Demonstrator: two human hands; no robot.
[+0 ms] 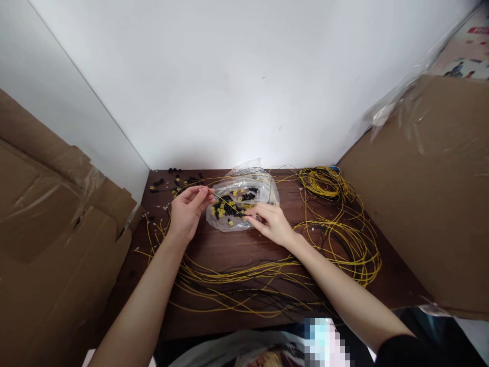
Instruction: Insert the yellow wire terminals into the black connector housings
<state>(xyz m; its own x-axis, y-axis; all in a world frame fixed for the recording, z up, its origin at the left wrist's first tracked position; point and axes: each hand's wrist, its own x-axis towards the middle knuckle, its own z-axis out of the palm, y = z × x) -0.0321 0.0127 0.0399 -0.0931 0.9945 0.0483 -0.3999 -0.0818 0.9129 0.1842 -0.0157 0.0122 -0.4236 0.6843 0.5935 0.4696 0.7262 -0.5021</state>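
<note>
A thin yellow wire (225, 201) stretches slantwise between my two hands, above a clear plastic bag. My left hand (187, 211) pinches its upper end between thumb and fingertips. Lower and to the right, my right hand (270, 222) grips the other stretch of it; a small dark bit shows at those fingertips, too small to name. Beneath the wire the open plastic bag (272, 191) holds many small black and yellow connector-like pieces (225, 209).
Loose yellow and black wires (237, 278) sweep across the dark wooden table (225, 247). Wire coils (324, 182) lie at the right. More small black parts (178, 181) are scattered back left. Cardboard (57, 229) walls the left; a cardboard box (420, 188) stands right.
</note>
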